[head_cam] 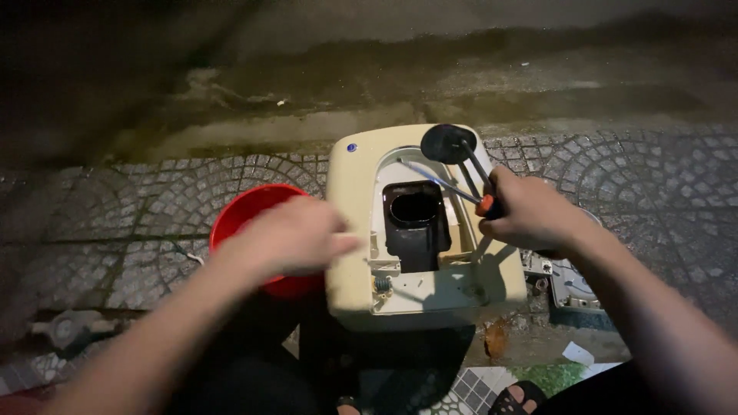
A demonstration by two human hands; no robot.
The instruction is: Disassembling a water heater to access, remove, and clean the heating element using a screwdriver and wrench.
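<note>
A cream plastic appliance housing [354, 207] stands on the patterned pavement, its top open onto a black rectangular duct [416, 223]. My left hand [288, 234] is blurred and rests against the housing's left edge, fingers extended, holding nothing that I can see. My right hand [526, 214] grips a bundle of thin rods with an orange-handled tool [484, 204]; the rods lead up to a black round disc [447, 143] at the housing's far edge. A thin silver rod [440, 181] crosses over the duct.
A red bucket [246, 207] sits left of the housing, partly behind my left hand. Grey metal parts [573, 286] lie on the ground at the right. Wet concrete lies beyond the paving. My sandalled foot [516, 398] shows at the bottom.
</note>
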